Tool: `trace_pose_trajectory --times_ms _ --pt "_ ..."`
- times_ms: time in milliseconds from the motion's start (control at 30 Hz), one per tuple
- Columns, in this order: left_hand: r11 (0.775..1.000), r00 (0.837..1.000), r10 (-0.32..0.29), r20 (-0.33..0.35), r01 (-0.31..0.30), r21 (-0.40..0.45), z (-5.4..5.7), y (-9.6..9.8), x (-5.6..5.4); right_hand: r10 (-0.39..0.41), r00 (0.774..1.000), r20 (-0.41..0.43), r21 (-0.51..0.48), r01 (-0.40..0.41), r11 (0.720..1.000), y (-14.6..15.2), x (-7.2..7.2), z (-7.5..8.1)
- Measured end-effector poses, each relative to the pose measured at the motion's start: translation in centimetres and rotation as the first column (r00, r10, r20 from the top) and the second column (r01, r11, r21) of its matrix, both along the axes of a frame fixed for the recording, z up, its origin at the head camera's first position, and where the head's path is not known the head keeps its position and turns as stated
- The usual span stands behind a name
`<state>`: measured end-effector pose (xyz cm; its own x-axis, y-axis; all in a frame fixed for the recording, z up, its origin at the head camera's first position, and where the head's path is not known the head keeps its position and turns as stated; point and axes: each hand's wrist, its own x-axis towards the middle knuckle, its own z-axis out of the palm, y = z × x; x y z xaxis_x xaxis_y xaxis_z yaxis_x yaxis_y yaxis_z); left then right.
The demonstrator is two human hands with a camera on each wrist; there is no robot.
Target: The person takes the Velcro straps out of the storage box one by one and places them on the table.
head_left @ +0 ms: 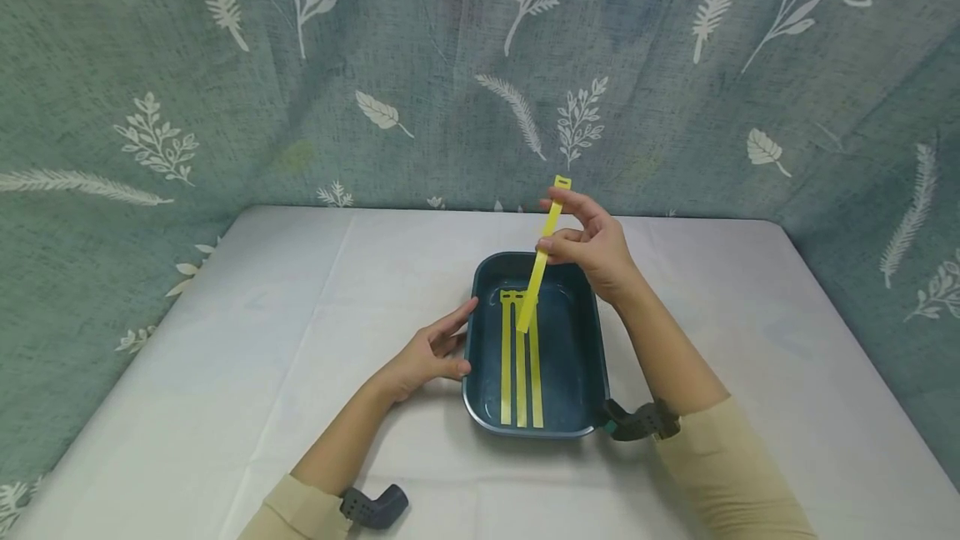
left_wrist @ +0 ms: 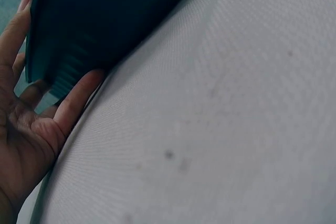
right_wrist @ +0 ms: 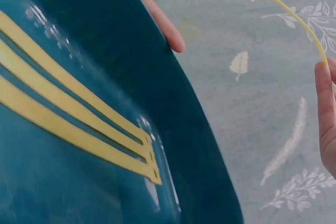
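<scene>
A dark teal rectangular tray (head_left: 572,357) stands on the white-covered table. Three flat yellow strips (head_left: 521,377) lie lengthwise inside it, side by side, their slotted heads at the far end. My right hand (head_left: 596,247) pinches another yellow strip (head_left: 533,283) by its upper part, slanted over the tray with its slotted head up; it bows slightly in the right wrist view (right_wrist: 295,16). Against the tray's left side rests my left hand (head_left: 422,361), fingers spread near the rim and thumb lower on the wall, as the left wrist view shows.
White cloth (head_left: 360,307) covers the table around the tray. Behind and beside the table hangs a green-blue curtain (head_left: 435,140) with white leaf prints. Dark wrist-worn devices (head_left: 375,508) sit on both forearms; the right one overlaps the tray's near right corner in the head view.
</scene>
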<state>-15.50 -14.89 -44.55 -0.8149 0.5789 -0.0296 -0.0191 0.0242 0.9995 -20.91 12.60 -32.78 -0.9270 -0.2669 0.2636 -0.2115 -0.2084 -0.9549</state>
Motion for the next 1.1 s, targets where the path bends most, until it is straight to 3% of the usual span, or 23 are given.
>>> trace_pose_trajectory --times_ms 267,633,1100 --pt "1.0 1.0 0.002 0.006 -0.002 -0.001 0.2 0.1 0.0 0.009 1.0 -0.026 0.027 -0.008 1.0 2.2 0.7 0.6" --pt "1.0 1.0 -0.011 0.008 0.011 0.002 0.0 0.0 0.0 0.044 0.99 -0.133 0.093 -0.032 0.995 5.6 2.0 0.7" --pt "1.0 1.0 -0.01 0.01 0.01 -0.003 0.0 -0.1 0.0 0.029 0.995 -0.098 0.215 -0.007 0.977 8.9 4.1 -0.5"
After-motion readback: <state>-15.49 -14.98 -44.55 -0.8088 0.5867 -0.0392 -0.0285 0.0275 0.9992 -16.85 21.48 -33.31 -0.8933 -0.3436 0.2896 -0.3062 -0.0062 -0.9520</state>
